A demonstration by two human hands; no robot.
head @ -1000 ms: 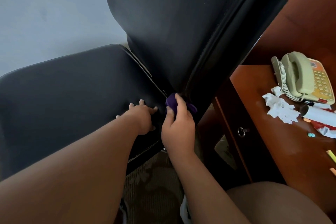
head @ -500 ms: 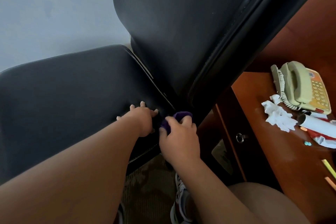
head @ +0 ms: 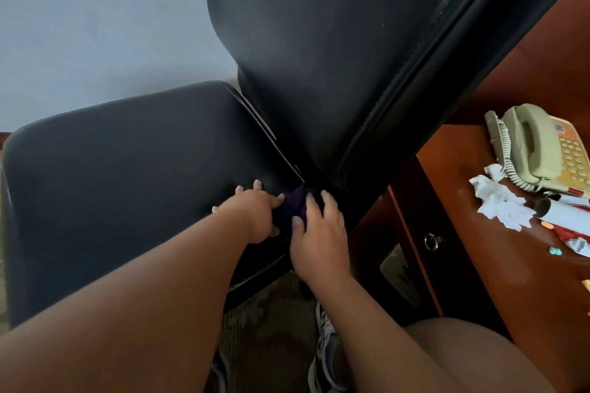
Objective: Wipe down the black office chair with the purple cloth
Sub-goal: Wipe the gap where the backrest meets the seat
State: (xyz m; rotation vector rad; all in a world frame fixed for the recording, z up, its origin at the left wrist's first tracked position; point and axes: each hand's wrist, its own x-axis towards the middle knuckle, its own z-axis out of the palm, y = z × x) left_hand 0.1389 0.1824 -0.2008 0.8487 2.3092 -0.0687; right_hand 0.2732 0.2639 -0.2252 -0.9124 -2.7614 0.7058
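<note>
The left forearm (head: 143, 297) reaches in from 8 o'clock toward 2 o'clock. The left hand (head: 255, 214) lies palm down, fingers straight and slightly spread. The right forearm (head: 367, 329) runs from 5 o'clock toward 11 o'clock. The right hand (head: 319, 234), just at 3 o'clock of the left, curls its fingers and thumb round the cloth (head: 295, 202).

A plain pale blue-grey wall (head: 95, 25) fills the upper left of the frame. At the bottom centre there is a patterned floor carpet (head: 265, 329) in dull brown tones. On the right stands a reddish-brown wooden surface (head: 498, 281) with a metal drawer lock (head: 431, 240) on its front. On it lie a beige telephone (head: 536, 147) and crumpled white paper (head: 498, 201). The light is soft and even.
</note>
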